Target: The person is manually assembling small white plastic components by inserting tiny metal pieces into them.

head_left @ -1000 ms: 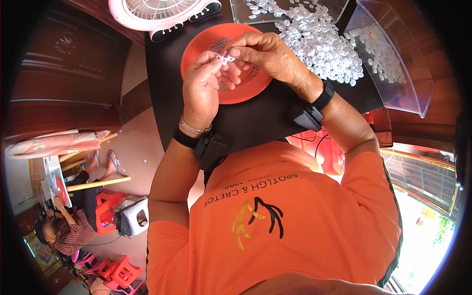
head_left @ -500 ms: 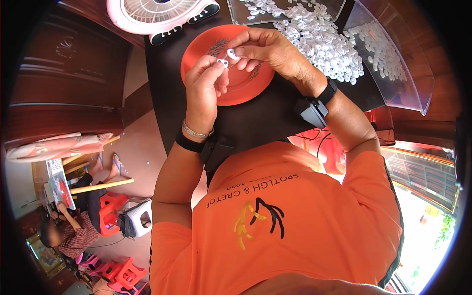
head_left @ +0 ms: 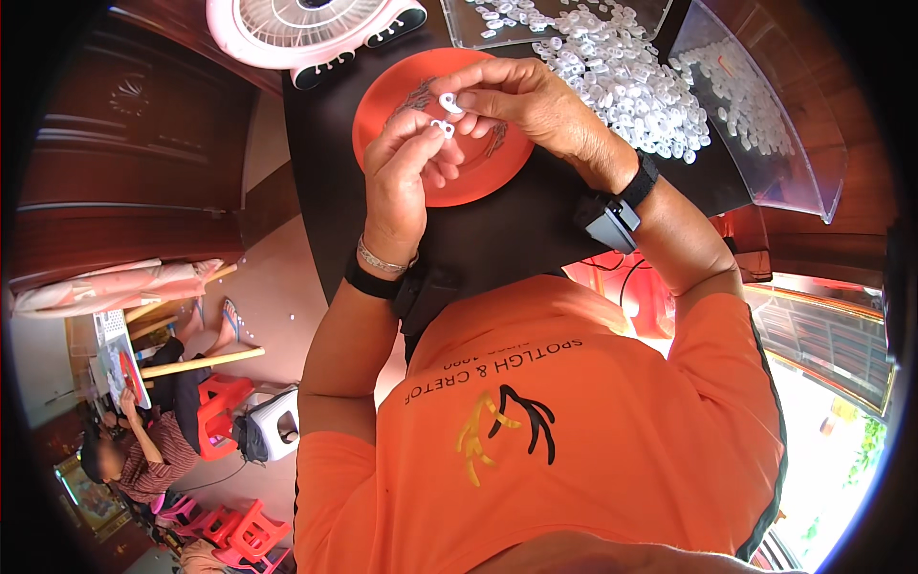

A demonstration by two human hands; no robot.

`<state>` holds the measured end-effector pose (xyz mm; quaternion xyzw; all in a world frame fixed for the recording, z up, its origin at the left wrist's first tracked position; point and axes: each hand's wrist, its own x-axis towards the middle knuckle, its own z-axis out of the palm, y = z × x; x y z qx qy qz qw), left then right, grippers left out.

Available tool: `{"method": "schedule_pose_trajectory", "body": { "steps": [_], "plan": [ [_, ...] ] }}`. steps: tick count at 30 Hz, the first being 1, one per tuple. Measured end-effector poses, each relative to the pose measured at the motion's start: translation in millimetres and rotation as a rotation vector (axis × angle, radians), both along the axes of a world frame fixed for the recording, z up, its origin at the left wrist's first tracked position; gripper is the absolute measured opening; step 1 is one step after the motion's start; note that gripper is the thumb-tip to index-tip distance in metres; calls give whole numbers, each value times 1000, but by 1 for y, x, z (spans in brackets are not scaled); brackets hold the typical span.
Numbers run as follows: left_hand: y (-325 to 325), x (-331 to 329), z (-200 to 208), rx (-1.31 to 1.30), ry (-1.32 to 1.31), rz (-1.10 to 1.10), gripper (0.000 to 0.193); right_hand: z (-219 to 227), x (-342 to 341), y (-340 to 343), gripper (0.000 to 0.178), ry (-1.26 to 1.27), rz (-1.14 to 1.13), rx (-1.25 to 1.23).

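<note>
Over the orange-red plate [head_left: 430,194], my left hand [head_left: 402,172] pinches a small white plastic piece with looped ends [head_left: 442,127] between thumb and forefinger. Just above it, my right hand [head_left: 521,100] holds a white oval plastic piece with a hole [head_left: 448,101], also at the fingertips. A narrow gap separates the two pieces. Thin grey metal pins [head_left: 417,97] lie in the plate, partly hidden by my fingers; some more show beneath my right hand.
Many white plastic pieces [head_left: 622,86] are heaped at the far right, beside clear plastic panels [head_left: 765,115]. A pink fan [head_left: 316,33] stands at the far left of the dark table [head_left: 497,239]. Another person [head_left: 158,454] sits at the left near red stools [head_left: 222,411].
My left hand has shifted slightly right and down with its white piece. My right hand has barely moved, its oval piece turned a little and the hole showing more plainly.
</note>
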<state>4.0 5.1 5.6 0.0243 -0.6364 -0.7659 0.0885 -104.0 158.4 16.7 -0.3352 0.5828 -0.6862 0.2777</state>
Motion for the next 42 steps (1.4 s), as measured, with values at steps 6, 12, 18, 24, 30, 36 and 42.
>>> {"method": "schedule_pose_trajectory", "body": {
  "steps": [6, 12, 18, 24, 30, 36, 42],
  "plan": [
    [4, 0, 2, 17, -35, -81, 19, 1, 5, -3, 12, 42, -23, -16],
    [0, -3, -2, 212, 22, -73, 17, -7, 6, -7, 10, 189, -101, -14],
    [-3, -4, -1, 249, 76, -26, 17, 1, 4, -2, 13, 168, -65, 57],
    [-2, -1, 0, 39, -2, 72, 17, 0, 0, -1, 12, 53, -80, 31],
    [3, -1, 1, -49, -8, 113, 17, 2, 1, 0, 17, 39, -79, 53],
    [4, -1, 1, -40, -18, 117, 17, -3, 0, -2, 18, 54, -97, 3],
    [4, -2, 1, -51, -22, 129, 17, -4, 1, -3, 16, 91, -103, 5]
  ]
}}
